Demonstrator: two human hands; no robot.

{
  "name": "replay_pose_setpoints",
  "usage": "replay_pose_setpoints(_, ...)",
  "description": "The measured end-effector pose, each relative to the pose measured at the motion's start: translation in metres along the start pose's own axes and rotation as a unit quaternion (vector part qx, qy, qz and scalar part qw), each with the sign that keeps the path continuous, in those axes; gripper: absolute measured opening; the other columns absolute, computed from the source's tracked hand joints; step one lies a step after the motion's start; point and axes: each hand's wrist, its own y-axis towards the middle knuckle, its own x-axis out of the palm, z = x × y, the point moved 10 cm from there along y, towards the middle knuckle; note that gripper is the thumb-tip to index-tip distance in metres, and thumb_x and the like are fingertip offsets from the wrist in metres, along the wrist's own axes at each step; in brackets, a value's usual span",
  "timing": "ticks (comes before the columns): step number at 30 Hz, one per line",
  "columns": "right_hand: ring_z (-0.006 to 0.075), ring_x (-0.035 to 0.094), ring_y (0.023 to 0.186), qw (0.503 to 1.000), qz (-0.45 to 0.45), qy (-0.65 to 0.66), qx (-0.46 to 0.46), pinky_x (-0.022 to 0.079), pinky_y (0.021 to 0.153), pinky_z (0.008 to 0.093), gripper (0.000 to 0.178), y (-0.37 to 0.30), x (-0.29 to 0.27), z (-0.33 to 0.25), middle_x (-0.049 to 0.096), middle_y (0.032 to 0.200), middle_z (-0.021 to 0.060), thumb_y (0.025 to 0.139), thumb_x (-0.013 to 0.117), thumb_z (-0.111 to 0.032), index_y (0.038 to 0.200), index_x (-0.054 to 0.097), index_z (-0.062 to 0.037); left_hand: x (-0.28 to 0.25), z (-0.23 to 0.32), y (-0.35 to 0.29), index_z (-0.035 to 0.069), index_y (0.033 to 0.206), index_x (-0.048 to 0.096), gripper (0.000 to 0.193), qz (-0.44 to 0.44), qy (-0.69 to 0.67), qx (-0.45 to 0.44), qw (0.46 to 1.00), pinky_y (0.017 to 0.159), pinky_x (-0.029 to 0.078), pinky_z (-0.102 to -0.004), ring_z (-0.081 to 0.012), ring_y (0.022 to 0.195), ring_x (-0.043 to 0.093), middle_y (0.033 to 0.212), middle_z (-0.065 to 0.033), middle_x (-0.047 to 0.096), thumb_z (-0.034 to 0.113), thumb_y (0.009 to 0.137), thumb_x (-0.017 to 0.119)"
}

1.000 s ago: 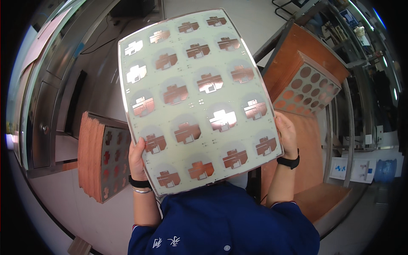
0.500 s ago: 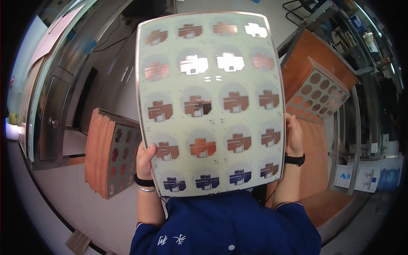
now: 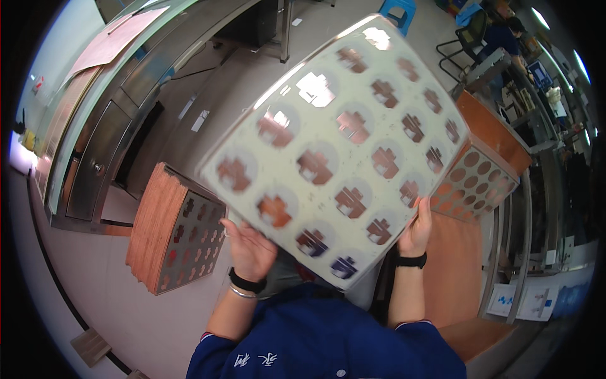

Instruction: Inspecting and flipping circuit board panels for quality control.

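Right grip [image 3: 416, 232] holding panel [image 3: 341, 150], left grip [image 3: 252, 251] spread

Moderately lit, with bright tubes [image 3: 540, 19] at upper right, glaring white off some copper shapes [image 3: 315, 89] on the blurred panel [image 3: 344, 151], and bending into black toward the rim.

Two white characters [image 3: 269, 360] stood on a navy shirt [image 3: 303, 338], any print on a white sheet [image 3: 536, 304] was illegible.

- Our left hand [image 3: 254, 252] is unclenched, palm up, thumb [image 3: 231, 230] spread.
- Our right hand [image 3: 414, 235] grips, partly hidden.
- We hold both forearms [image 3: 406, 295] forward.
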Motion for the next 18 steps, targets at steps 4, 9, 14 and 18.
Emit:
replay_pose_setpoints(4,0.0220,0.044,0.121,0.995,-0.070,-0.066,0.010,0.036,0.102,0.0404,0.043,-0.020,0.016,0.014,0.043,0.134,0.0086,0.095,0.046,-0.016,0.134,0.034,-0.0035,-0.034,-0.023,-0.010,0.009,0.134,0.038,0.049,0.111,0.175,-0.012,0.978,0.101,0.038,-0.0393,-0.0216,0.117,0.048,0.127,-0.0063,0.050,0.031,0.092,0.052)
replay_pose_setpoints(9,0.0227,0.044,0.122,0.999,-0.049,-0.001,0.015,0.035,0.102,0.0427,0.041,-0.012,-0.031,-0.028,0.048,0.131,0.0083,0.095,0.045,-0.023,0.131,0.041,-0.0052,-0.042,0.003,-0.004,0.008,0.130,0.043,0.041,0.124,0.147,-0.016,0.981,0.093,0.045,-0.0368,-0.0194,0.110,0.053,0.121,-0.0063,0.054,0.020,0.092,0.053)
replay_pose_setpoints(14,0.0214,0.046,0.121,0.993,0.039,-0.015,-0.109,0.037,0.101,0.0426,0.038,-0.009,-0.065,-0.096,0.049,0.131,0.0084,0.097,0.040,-0.025,0.130,0.043,-0.0068,-0.053,0.038,-0.011,0.005,0.131,0.041,0.045,0.126,0.234,0.018,0.964,0.091,0.046,-0.0346,-0.0180,0.107,0.054,0.119,-0.0069,0.056,0.019,0.091,0.055)
replay_pose_setpoints(18,0.0206,0.049,0.118,0.993,0.032,-0.048,-0.100,0.041,0.099,0.0389,0.041,-0.018,-0.089,-0.106,0.052,0.127,0.0125,0.098,0.037,-0.026,0.133,0.040,-0.0056,-0.052,0.063,-0.012,0.003,0.115,0.048,0.030,0.138,0.279,0.045,0.949,0.089,0.044,-0.0281,-0.0128,0.101,0.055,0.112,-0.0069,0.057,0.020,0.092,0.054)
